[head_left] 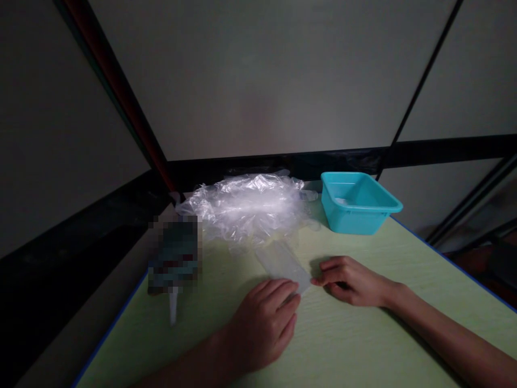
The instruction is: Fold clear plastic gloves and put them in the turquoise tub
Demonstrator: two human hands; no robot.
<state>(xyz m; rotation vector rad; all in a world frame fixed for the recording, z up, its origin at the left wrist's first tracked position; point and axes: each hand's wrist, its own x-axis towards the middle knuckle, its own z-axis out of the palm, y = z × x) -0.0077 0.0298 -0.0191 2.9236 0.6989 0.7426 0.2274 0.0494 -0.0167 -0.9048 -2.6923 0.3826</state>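
Observation:
A small, flat, translucent plastic bag (280,261) lies on the table in the middle of the head view. My left hand (269,320) rests over its near edge, fingers curled and close together, covering that part of it. At the bag's near right corner is my right hand (351,283), its thumb and forefinger pinched on the tip while the other fingers curl loosely. Just beyond the bag spreads a crumpled heap of clear plastic bags (250,207).
A turquoise plastic basin (355,221) stands at the back right, with something whitish inside. On the left lies a blurred-out dark item (175,258), a white strip (173,305) poking from it. The light green table (323,345) has a blue edge and meets panels behind.

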